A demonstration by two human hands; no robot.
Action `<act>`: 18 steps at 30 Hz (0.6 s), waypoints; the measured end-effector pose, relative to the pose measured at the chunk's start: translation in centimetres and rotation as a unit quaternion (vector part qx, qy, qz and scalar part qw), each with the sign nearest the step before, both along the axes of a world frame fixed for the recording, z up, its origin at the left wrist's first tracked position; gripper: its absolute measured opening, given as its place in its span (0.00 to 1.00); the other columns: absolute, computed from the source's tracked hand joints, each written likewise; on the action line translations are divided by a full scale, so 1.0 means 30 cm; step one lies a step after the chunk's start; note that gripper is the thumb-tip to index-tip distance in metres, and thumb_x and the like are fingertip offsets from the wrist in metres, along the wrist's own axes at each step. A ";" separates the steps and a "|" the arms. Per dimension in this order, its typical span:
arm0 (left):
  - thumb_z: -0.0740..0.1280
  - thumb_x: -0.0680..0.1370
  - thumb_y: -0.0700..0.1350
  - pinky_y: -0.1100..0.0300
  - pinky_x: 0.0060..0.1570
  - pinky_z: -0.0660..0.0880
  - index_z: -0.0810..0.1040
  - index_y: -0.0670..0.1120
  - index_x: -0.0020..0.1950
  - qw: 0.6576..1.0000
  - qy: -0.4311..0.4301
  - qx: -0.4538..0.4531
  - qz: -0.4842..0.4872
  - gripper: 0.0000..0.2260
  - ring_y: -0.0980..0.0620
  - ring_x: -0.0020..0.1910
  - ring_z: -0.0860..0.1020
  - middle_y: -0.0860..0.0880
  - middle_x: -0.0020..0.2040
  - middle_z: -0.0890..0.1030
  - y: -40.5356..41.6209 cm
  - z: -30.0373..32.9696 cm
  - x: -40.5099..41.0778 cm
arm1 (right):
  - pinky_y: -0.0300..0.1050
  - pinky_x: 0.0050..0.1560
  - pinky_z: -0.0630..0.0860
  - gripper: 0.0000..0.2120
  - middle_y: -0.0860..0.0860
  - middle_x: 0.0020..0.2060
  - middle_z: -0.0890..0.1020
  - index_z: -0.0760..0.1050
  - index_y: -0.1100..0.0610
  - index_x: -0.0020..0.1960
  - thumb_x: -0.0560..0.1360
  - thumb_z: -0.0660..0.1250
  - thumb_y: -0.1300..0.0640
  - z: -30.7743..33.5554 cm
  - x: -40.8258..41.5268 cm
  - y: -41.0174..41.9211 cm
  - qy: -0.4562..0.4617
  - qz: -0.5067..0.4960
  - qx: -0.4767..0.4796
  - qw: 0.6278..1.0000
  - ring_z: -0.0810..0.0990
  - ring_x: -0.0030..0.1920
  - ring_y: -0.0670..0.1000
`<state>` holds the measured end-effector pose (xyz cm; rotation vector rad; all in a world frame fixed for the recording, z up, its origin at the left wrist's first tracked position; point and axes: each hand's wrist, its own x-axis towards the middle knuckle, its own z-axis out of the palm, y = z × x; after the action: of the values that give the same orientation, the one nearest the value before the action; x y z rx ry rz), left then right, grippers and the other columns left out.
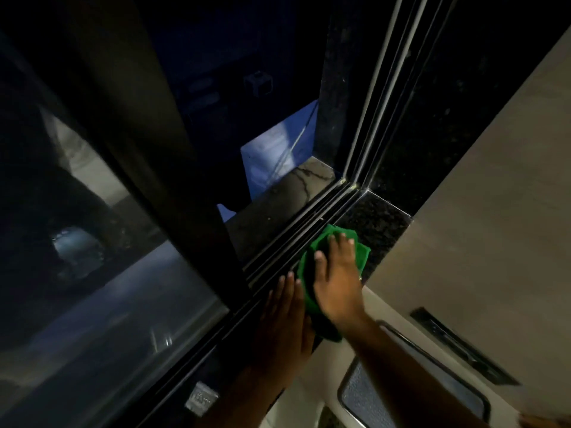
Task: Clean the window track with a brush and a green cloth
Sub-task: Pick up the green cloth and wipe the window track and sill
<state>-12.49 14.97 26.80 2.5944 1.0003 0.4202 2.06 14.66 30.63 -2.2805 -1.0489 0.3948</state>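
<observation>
Right grip [335,273] flat atop green cloth [361,254]

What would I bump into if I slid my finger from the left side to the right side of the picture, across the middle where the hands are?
Glass pane → dark window frame → window track → green cloth → speckled black sill → pale wall.

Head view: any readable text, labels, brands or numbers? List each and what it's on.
No readable text.
Small silvery plate at the bottom of the window frame, near the track: it may carry marks, but too blurred and dim to read.
Green cloth and dark sill: no print visible.
</observation>
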 end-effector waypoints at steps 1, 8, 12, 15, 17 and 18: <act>0.47 0.82 0.51 0.47 0.71 0.59 0.69 0.36 0.72 1.000 0.013 0.002 -0.002 0.27 0.43 0.75 0.61 0.40 0.75 0.65 -0.011 -0.014 -0.028 | 0.53 0.76 0.47 0.31 0.58 0.78 0.55 0.57 0.60 0.76 0.79 0.45 0.43 -0.022 -0.033 0.007 -0.032 0.018 -0.045 0.998 0.49 0.78 0.56; 0.54 0.79 0.52 0.46 0.69 0.62 0.69 0.35 0.72 0.999 0.026 0.044 0.009 0.27 0.40 0.73 0.66 0.39 0.73 0.69 -0.008 -0.043 -0.021 | 0.60 0.74 0.55 0.32 0.61 0.72 0.68 0.67 0.63 0.71 0.77 0.49 0.43 -0.076 0.064 0.043 -0.179 0.095 -0.155 0.967 0.63 0.74 0.60; 0.58 0.75 0.52 0.45 0.69 0.59 0.68 0.40 0.73 0.996 0.073 0.046 -0.031 0.29 0.40 0.75 0.63 0.40 0.75 0.66 0.007 -0.030 -0.003 | 0.55 0.76 0.44 0.37 0.59 0.78 0.55 0.54 0.60 0.77 0.75 0.40 0.40 -0.040 0.356 0.078 -0.197 0.154 -0.177 0.952 0.49 0.78 0.57; 0.58 0.76 0.53 0.45 0.70 0.56 0.64 0.44 0.76 0.990 0.107 0.047 -0.085 0.29 0.41 0.77 0.59 0.42 0.77 0.62 0.026 -0.009 0.013 | 0.53 0.76 0.44 0.38 0.59 0.78 0.53 0.52 0.60 0.77 0.74 0.39 0.40 -0.038 0.537 0.107 -0.222 0.148 -0.205 0.942 0.48 0.78 0.57; 0.57 0.76 0.54 0.46 0.71 0.54 0.62 0.45 0.77 0.987 0.118 0.051 -0.094 0.29 0.42 0.77 0.57 0.43 0.78 0.61 0.039 0.003 0.015 | 0.53 0.76 0.46 0.36 0.59 0.78 0.55 0.52 0.59 0.77 0.75 0.42 0.40 -0.054 0.560 0.127 -0.230 0.126 -0.204 0.943 0.50 0.78 0.57; 0.56 0.77 0.53 0.46 0.71 0.54 0.62 0.45 0.77 0.987 0.119 0.050 -0.093 0.29 0.42 0.78 0.56 0.43 0.78 0.60 0.039 0.005 0.016 | 0.54 0.76 0.46 0.35 0.58 0.78 0.54 0.52 0.59 0.77 0.77 0.44 0.41 -0.061 0.538 0.134 -0.224 0.105 -0.205 0.947 0.49 0.78 0.57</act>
<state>-12.00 16.13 26.95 2.8487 0.8143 0.1168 18.21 18.67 28.79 -2.7147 -1.5683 0.1910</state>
